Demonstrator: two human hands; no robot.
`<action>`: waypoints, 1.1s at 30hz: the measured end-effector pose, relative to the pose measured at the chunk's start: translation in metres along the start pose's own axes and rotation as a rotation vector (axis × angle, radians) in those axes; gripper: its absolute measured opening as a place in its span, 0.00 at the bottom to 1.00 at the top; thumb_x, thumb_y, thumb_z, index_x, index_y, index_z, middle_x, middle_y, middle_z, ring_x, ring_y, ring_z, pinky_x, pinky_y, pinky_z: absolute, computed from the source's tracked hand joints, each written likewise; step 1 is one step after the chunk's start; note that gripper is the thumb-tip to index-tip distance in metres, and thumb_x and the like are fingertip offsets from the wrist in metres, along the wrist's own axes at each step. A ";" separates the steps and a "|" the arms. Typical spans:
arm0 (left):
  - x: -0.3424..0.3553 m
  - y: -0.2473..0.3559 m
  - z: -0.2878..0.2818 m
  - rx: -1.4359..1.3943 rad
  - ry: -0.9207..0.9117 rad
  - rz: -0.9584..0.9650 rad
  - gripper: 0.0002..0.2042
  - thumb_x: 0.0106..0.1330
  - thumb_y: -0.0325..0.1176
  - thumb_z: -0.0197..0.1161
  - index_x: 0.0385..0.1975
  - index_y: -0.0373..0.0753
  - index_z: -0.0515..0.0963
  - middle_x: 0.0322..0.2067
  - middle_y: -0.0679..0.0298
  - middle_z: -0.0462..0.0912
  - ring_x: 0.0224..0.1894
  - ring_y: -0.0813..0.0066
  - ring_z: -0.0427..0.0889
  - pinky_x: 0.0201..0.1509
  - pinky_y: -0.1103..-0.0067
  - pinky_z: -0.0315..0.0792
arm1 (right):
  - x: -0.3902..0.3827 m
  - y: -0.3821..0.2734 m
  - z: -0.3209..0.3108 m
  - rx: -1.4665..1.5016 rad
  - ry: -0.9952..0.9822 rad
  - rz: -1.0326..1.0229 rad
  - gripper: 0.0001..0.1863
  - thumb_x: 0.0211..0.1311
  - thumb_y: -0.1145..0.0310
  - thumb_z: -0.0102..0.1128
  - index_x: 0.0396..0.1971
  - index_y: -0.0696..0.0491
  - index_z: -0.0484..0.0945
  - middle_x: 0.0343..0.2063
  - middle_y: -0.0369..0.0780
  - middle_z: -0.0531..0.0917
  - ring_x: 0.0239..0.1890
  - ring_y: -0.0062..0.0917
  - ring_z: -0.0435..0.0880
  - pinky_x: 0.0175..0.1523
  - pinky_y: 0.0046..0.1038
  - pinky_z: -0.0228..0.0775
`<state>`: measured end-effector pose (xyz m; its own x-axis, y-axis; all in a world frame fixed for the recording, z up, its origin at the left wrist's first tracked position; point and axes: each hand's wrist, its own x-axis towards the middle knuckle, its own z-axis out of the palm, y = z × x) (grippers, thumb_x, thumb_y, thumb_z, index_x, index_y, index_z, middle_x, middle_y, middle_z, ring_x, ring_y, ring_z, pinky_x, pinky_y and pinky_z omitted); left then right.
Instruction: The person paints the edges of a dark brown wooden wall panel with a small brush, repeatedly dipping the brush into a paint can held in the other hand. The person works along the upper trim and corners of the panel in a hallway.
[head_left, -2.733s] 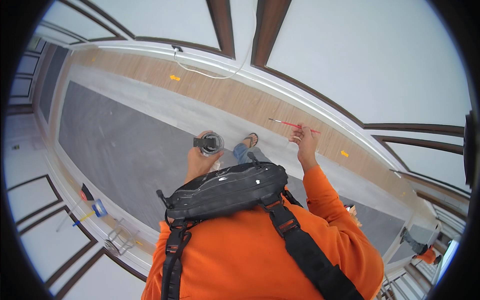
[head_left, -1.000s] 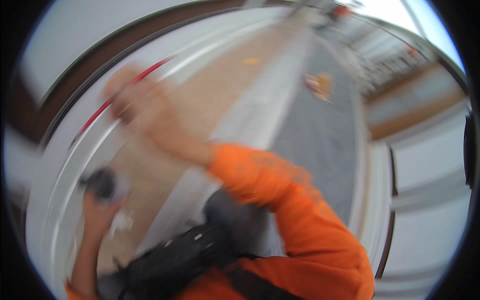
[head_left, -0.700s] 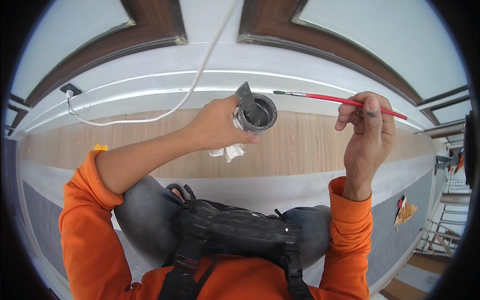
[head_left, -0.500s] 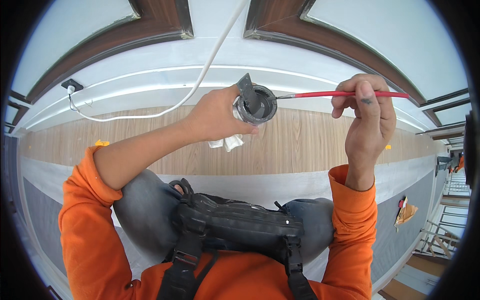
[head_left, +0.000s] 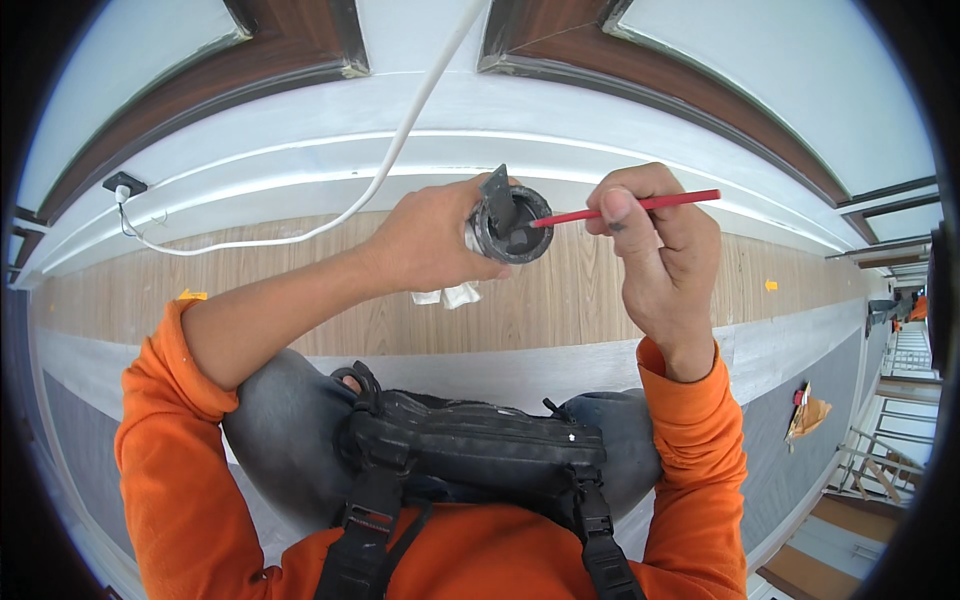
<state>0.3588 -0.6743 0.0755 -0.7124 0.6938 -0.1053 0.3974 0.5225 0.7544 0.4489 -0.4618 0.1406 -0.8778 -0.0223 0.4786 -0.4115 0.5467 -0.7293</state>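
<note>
My left hand (head_left: 430, 235) is wrapped round a small paint pot (head_left: 536, 247), its open mouth tilted toward me and its rim smeared dark grey. A flat dark stirring blade (head_left: 497, 192) stands in the pot and leans on the far rim. Dark paint (head_left: 520, 236) shows inside. Between thumb and fingers, my right hand (head_left: 665, 255) pinches a thin red-handled paintbrush (head_left: 690, 198). The brush's front end reaches over the pot's right rim, and its bristles are hidden inside. A dark smudge marks the right thumb. Crumpled white cloth or paper (head_left: 450, 296) hangs below the left hand.
A white cable (head_left: 385, 165) runs from a wall socket (head_left: 124, 186) up past the pot. Brown frames (head_left: 290, 75) line the white wall beyond the wood-look strip (head_left: 340, 320). A black bag (head_left: 480, 435) lies across my lap. An orange-brown item (head_left: 808, 415) rests on the grey floor at right.
My right hand has moved left toward the pot, pushing the brush's front end down inside it. The left hand holds the pot in nearly the same place.
</note>
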 end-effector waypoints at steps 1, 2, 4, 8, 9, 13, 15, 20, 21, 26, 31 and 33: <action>0.000 -0.001 0.000 -0.004 0.000 0.003 0.36 0.49 0.40 0.81 0.61 0.41 0.76 0.46 0.52 0.87 0.52 0.54 0.86 0.60 0.68 0.76 | 0.000 -0.001 0.002 -0.009 -0.011 0.021 0.12 0.78 0.64 0.58 0.35 0.57 0.80 0.27 0.36 0.83 0.27 0.15 0.79 0.33 0.19 0.69; 0.000 -0.001 0.001 -0.007 -0.001 0.006 0.36 0.49 0.41 0.81 0.61 0.41 0.76 0.46 0.52 0.87 0.52 0.54 0.86 0.60 0.67 0.76 | 0.000 -0.002 0.003 -0.019 -0.023 0.041 0.12 0.78 0.65 0.58 0.35 0.57 0.80 0.27 0.36 0.84 0.27 0.16 0.80 0.33 0.19 0.70; 0.000 -0.002 0.001 -0.004 0.001 0.005 0.36 0.49 0.41 0.81 0.61 0.41 0.76 0.46 0.51 0.87 0.52 0.54 0.86 0.61 0.67 0.76 | -0.001 0.000 0.004 0.032 0.051 -0.004 0.12 0.77 0.65 0.58 0.35 0.57 0.80 0.28 0.37 0.84 0.28 0.16 0.80 0.33 0.19 0.70; 0.003 -0.002 -0.001 -0.008 -0.004 -0.027 0.38 0.49 0.42 0.82 0.62 0.38 0.76 0.46 0.49 0.87 0.52 0.55 0.86 0.61 0.66 0.76 | -0.002 0.005 0.001 0.041 0.065 0.012 0.11 0.78 0.66 0.57 0.36 0.58 0.80 0.29 0.37 0.85 0.29 0.16 0.82 0.33 0.19 0.72; 0.004 -0.001 -0.003 -0.011 -0.004 -0.034 0.38 0.49 0.42 0.82 0.62 0.37 0.75 0.47 0.49 0.87 0.53 0.56 0.86 0.61 0.67 0.76 | -0.001 0.005 0.002 0.079 0.080 0.025 0.11 0.78 0.66 0.57 0.37 0.58 0.80 0.30 0.37 0.85 0.29 0.16 0.82 0.32 0.19 0.72; 0.008 -0.007 -0.001 -0.082 0.041 -0.019 0.37 0.49 0.44 0.82 0.58 0.32 0.76 0.48 0.47 0.86 0.53 0.54 0.86 0.61 0.67 0.75 | 0.002 0.006 0.005 0.207 0.220 0.050 0.10 0.79 0.65 0.55 0.40 0.57 0.79 0.30 0.37 0.85 0.31 0.16 0.84 0.32 0.18 0.74; 0.013 -0.001 -0.007 -0.101 0.064 -0.048 0.36 0.47 0.46 0.81 0.54 0.30 0.78 0.48 0.45 0.87 0.53 0.52 0.86 0.61 0.67 0.76 | 0.005 0.010 0.000 0.251 0.332 0.059 0.12 0.80 0.64 0.53 0.40 0.57 0.78 0.30 0.39 0.84 0.30 0.18 0.83 0.30 0.19 0.74; 0.040 0.024 -0.029 -0.086 0.121 -0.053 0.36 0.47 0.45 0.82 0.54 0.30 0.78 0.48 0.47 0.87 0.53 0.53 0.86 0.61 0.69 0.75 | 0.019 0.035 -0.020 0.718 0.552 0.223 0.14 0.78 0.61 0.49 0.41 0.57 0.76 0.28 0.41 0.81 0.29 0.25 0.81 0.30 0.26 0.76; 0.046 0.022 -0.030 -0.098 0.149 -0.038 0.36 0.47 0.45 0.82 0.54 0.31 0.78 0.48 0.47 0.87 0.53 0.53 0.86 0.61 0.69 0.75 | 0.020 0.043 -0.019 0.830 0.556 0.254 0.14 0.77 0.61 0.49 0.41 0.57 0.76 0.28 0.41 0.81 0.30 0.26 0.81 0.30 0.27 0.76; 0.066 0.023 -0.031 -0.222 0.219 -0.027 0.35 0.47 0.44 0.82 0.54 0.33 0.79 0.48 0.51 0.87 0.53 0.56 0.85 0.61 0.71 0.74 | 0.026 0.064 -0.009 1.057 0.589 0.356 0.15 0.76 0.60 0.50 0.47 0.58 0.75 0.32 0.44 0.83 0.35 0.28 0.83 0.33 0.30 0.78; 0.072 0.036 -0.031 -0.178 0.222 -0.058 0.36 0.47 0.41 0.83 0.55 0.30 0.77 0.50 0.51 0.86 0.55 0.61 0.84 0.63 0.71 0.73 | 0.023 0.068 -0.011 0.892 0.658 0.324 0.18 0.76 0.58 0.52 0.49 0.59 0.75 0.34 0.45 0.84 0.37 0.29 0.85 0.35 0.31 0.80; 0.079 0.033 -0.028 -0.142 0.249 -0.053 0.36 0.47 0.43 0.82 0.56 0.34 0.78 0.50 0.51 0.87 0.54 0.59 0.85 0.62 0.71 0.74 | 0.026 0.067 -0.013 0.866 0.691 0.303 0.17 0.75 0.58 0.52 0.47 0.59 0.75 0.33 0.45 0.84 0.36 0.29 0.84 0.34 0.31 0.78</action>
<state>0.2996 -0.6163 0.1100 -0.8569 0.5155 0.0022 0.2834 0.4676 0.8373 0.4019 -0.4153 0.1108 -0.7575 0.6223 0.1972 -0.4722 -0.3136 -0.8239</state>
